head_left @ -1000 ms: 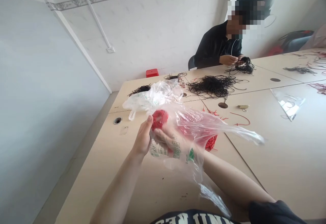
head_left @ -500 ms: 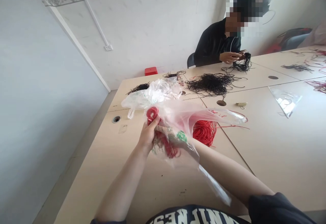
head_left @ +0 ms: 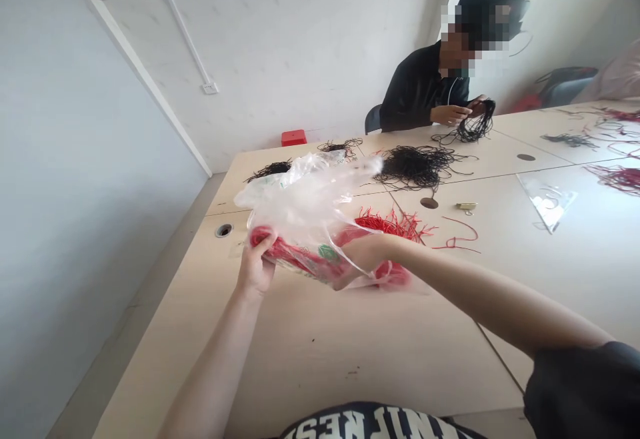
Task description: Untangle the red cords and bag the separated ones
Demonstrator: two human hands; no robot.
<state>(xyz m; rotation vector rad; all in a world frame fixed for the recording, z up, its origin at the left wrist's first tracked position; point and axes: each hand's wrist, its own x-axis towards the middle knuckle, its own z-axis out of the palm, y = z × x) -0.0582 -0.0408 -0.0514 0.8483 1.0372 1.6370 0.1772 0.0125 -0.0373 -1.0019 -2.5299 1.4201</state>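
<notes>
A see-through plastic bag [head_left: 305, 206] with a green print is held up over the table. Through its film shows a bundle of red cord [head_left: 295, 258]. My left hand [head_left: 257, 267] is closed round the bag's left end, thumb on top, gripping the coiled end of the bundle through the plastic. My right hand [head_left: 364, 256] is at the bag's right side, partly covered by film and a thin handle loop. Its fingers are blurred and mostly hidden. Just behind it, a pile of red cords [head_left: 393, 224] lies on the table, partly covered by the bag.
Across the table [head_left: 210, 332], a co-worker [head_left: 415, 89] handles a hank of black cord [head_left: 475, 122]. A heap of black cords [head_left: 417, 167], a gold-coloured clip [head_left: 466, 207] and a clear set square [head_left: 547, 202] lie on the tabletop. Cable holes [head_left: 224, 231] open in it.
My left hand has moved left with the bag's end, and my right hand has moved right. The bag and red bundle are now stretched out sideways between them.
</notes>
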